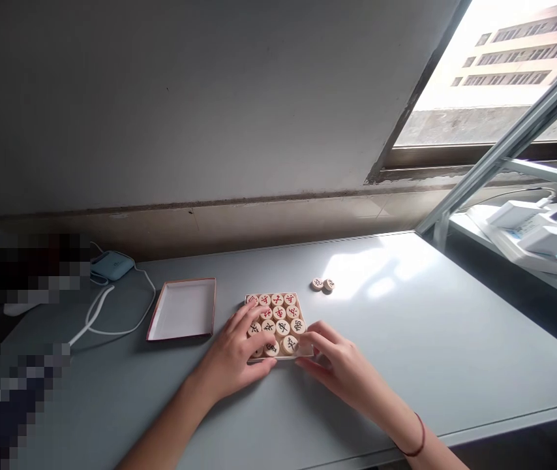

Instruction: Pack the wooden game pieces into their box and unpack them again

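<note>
A shallow box [300, 301] packed with several round wooden chess pieces, marked in red and black, lies on the grey table [406, 326]. My left hand [234, 356] rests on the box's left side, fingers spread flat over the pieces. At the box's near right corner my right hand [340, 369] has its fingertips pinched on a piece [289, 344]. Two loose pieces [322, 284] lie side by side just beyond the box to the right.
The box lid [183, 318], open side up, lies left of the box. A white cable [112, 313] and a small blue device [111, 265] sit at the far left. White adapters [537, 232] lie on a shelf at the right, under the window.
</note>
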